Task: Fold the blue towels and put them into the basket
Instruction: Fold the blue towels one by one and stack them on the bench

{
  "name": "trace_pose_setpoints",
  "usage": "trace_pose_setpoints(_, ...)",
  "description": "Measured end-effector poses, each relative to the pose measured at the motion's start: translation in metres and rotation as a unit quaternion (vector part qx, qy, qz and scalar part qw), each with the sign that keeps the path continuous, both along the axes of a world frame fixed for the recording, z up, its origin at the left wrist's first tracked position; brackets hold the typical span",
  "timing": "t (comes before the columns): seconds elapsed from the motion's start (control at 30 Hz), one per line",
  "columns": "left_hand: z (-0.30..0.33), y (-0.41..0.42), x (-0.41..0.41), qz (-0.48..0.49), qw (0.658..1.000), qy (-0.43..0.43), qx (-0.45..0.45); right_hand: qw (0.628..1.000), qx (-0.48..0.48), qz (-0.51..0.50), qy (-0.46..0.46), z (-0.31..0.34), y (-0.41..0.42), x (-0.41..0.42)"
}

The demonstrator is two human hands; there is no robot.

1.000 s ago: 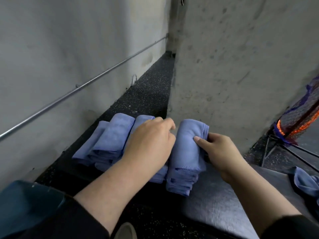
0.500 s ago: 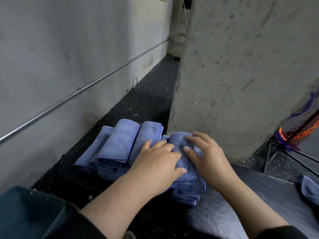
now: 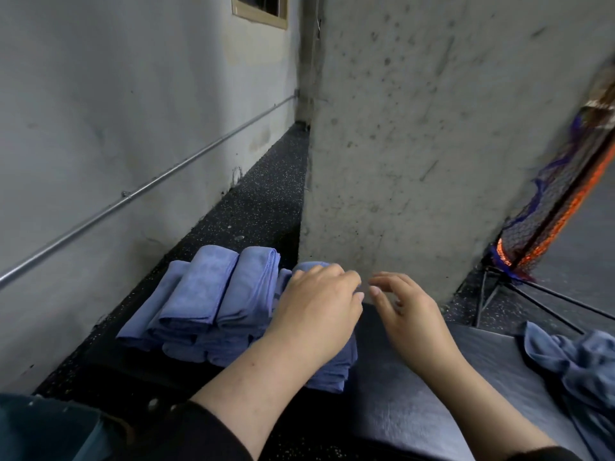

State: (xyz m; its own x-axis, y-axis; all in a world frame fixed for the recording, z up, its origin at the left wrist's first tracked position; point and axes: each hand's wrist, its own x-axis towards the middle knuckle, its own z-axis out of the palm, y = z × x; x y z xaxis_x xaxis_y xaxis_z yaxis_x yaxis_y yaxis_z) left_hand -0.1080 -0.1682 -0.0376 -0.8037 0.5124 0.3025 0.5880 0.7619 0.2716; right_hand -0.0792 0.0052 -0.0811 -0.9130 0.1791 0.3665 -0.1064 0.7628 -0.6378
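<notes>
Soft matt cloth towels [image 3: 213,294]; rough pitted concrete pillar [image 3: 416,144].

The left hand [image 3: 316,307] lies over the nearest folded towel [image 3: 332,367], hiding most of its top; only its far end and near edges show. Whether the fingers press or merely rest there cannot be told. The right hand's [image 3: 404,306] fingertips [image 3: 376,289] are motion-blurred, so their exact curl is unclear. Beyond the left hand, the container under the row of folded towels [image 3: 213,294] is lost in dark shadow. Far to the right of the right hand, a crumpled blue towel [image 3: 575,364] and the desk [image 3: 416,404] run off the picture's edge, as does the netted orange-and-blue object [image 3: 552,221].
</notes>
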Motion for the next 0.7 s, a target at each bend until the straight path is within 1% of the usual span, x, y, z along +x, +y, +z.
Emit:
trace_pose_setpoints(0.07, 0.001, 0.011, 0.002, -0.012, 0.999, -0.010, 0.033, 1.000, 0.014, -0.007, -0.022, 0.004, 0.012, 0.015)
trace_pose_setpoints(0.2, -0.002, 0.045, 0.013, -0.037, 0.994, -0.066, 0.075, 0.995, 0.055, -0.041, -0.076, 0.005, 0.052, 0.048)
trace_pose_setpoints(0.37, -0.004, 0.096, 0.043, -0.084, 0.991, -0.094, 0.048, 0.986, 0.074, -0.093, -0.115, 0.015, 0.107, 0.097)
trace_pose_setpoints(0.5, -0.008, 0.137, 0.064, -0.126, 0.985, -0.118, 0.011, 0.974, 0.124, -0.144, -0.127, 0.022, 0.157, 0.133)
trace_pose_setpoints(0.6, -0.010, 0.160, 0.073, -0.142, 0.982, -0.126, -0.008, 0.956, 0.156, -0.220, -0.116, 0.020, 0.200, 0.155)
trace_pose_setpoints(0.7, -0.015, 0.179, 0.077, -0.153, 0.978, -0.137, -0.023, 0.928, 0.173, -0.299, -0.139, 0.015, 0.245, 0.174)
